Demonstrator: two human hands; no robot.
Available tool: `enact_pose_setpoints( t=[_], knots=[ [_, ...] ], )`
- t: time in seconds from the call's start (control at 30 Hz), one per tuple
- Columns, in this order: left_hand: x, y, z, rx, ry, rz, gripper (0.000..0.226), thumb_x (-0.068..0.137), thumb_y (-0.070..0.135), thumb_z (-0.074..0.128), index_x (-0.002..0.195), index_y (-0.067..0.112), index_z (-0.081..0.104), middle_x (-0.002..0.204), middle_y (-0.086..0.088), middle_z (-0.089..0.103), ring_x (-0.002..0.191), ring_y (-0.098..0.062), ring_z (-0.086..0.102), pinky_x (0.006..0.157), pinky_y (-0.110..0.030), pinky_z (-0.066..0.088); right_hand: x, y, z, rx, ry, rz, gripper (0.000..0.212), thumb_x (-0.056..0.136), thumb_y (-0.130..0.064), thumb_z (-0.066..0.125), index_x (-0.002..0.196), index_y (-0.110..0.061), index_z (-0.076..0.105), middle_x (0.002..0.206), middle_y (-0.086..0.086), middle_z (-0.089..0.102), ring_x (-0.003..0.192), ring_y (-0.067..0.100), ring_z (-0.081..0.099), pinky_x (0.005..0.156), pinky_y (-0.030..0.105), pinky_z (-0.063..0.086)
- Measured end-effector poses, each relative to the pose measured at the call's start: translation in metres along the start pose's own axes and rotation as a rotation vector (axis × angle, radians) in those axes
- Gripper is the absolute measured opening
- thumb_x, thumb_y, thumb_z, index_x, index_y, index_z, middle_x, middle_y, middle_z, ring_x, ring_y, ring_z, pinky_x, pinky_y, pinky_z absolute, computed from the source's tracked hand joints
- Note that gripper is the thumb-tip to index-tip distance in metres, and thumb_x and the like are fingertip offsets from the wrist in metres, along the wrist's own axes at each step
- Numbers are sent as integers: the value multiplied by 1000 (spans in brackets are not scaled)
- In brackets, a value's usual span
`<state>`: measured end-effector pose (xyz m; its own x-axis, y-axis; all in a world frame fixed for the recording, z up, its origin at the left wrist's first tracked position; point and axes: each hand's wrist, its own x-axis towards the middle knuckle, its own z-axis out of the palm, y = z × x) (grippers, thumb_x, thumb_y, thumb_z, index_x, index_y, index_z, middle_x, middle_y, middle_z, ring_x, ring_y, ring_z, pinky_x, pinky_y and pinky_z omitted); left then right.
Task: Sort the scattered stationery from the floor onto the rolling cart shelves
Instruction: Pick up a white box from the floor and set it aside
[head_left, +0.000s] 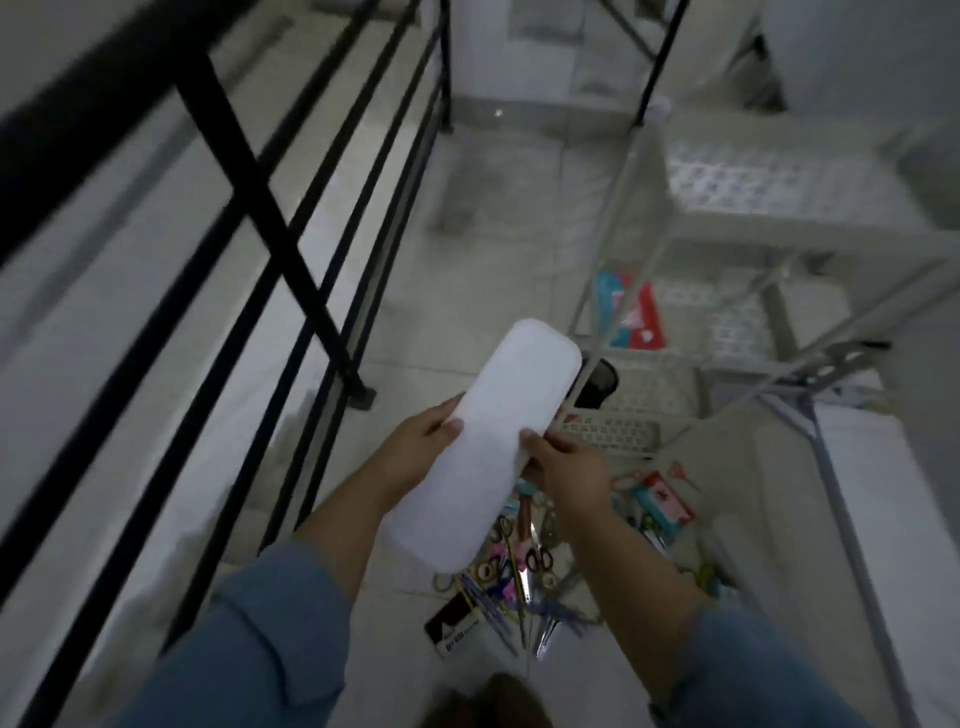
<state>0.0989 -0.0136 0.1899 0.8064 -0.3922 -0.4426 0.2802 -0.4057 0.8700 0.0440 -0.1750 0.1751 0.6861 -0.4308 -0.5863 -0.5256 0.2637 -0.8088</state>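
You hold a long white tray (480, 452) with both hands, up in the air above the floor and just short of the cart (670, 374). Your left hand (421, 441) grips its left long edge, thumb on top and fingers underneath. Your right hand (563, 462) pinches the opposite edge near the middle. Both hands are clamped on the tray, one on each side, and neither is free.

The tray looks like thin, pale plastic with rounded ends, so judge it light and fairly stiff, though a piece this long may flex or twist if you hold it by one end only. Its surface appears smooth and may slip, so keep your grip on the two long edges near the middle, as you have it now. The picture is blurred, so you cannot tell whether it has a lid or anything inside it.

Below your hands the pile of stationery (524, 566) lies on the floor tiles: scissors, pens, tape rolls and a dark box (452, 623). A red and blue packet (631, 312) sits on a lower shelf of the cart. The black railing (291, 270) runs along your left, well apart from the tray.

Most of the sorting appears yet to be done.
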Motion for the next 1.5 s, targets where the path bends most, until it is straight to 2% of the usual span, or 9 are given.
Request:
enact_pose_setpoints(
  t=[0.07,0.3,0.63,0.73,0.83,0.9,1.07,1.3,1.5],
  knots=[
    [-17,42,3,31,-14,30,39,100,23,40,139,28,42,130,11,50,113,-7,50,80,-8,43,-26,-33,-22,9,-17,-55,18,85,-13,68,96,2,67,89,14,69,82,31,68,76,43,58],
    [-20,145,34,77,-116,132,36,99,35,41,134,37,45,130,10,56,115,-12,56,98,-32,46,-47,-114,-91,154,-3,-153,27,78,-27,74,99,-15,61,106,13,66,99,35,64,73,41,58],
    [50,293,120,405,-51,320,46,96,39,45,141,28,40,136,0,52,119,-18,53,100,-32,42,21,-232,-210,256,-150,-71,66,80,-25,70,137,-16,38,127,17,52,88,36,65,65,42,59],
    [69,337,143,586,16,396,73,83,57,56,145,35,26,145,-1,43,125,-23,48,102,-37,42,50,-268,-229,334,-153,-106,69,83,-21,66,142,-17,31,132,21,48,92,38,62,64,43,58],
    [86,359,165,1115,42,338,107,66,72,63,147,42,1,159,-3,9,142,-31,19,112,-48,24,83,-294,-240,415,-132,-113,70,85,-16,64,143,-18,26,137,19,42,106,41,55,68,51,57],
    [104,361,178,1315,96,277,105,72,66,62,146,43,-8,159,-8,-6,145,-38,1,114,-56,12,107,-307,-244,440,-93,-88,75,83,-13,66,144,-19,23,141,18,38,117,44,48,71,52,55],
    [159,358,197,1433,155,277,75,95,36,48,148,37,-4,159,-10,-1,145,-34,4,113,-58,14,158,-323,-243,440,-25,16,90,73,-15,77,143,-18,21,136,20,43,109,44,54,55,47,55],
    [198,337,184,1358,120,335,61,100,10,36,148,38,11,158,-6,15,144,-26,19,114,-43,24,183,-323,-237,358,-138,116,71,78,-10,71,137,-7,31,124,22,54,106,42,57,100,59,41],
    [211,320,181,1294,116,394,85,89,-19,31,148,40,12,159,-2,11,146,-23,15,115,-38,26,167,-335,-258,107,204,-263,77,83,-15,63,146,-10,18,146,16,30,126,35,41,100,41,43]
  ],
)
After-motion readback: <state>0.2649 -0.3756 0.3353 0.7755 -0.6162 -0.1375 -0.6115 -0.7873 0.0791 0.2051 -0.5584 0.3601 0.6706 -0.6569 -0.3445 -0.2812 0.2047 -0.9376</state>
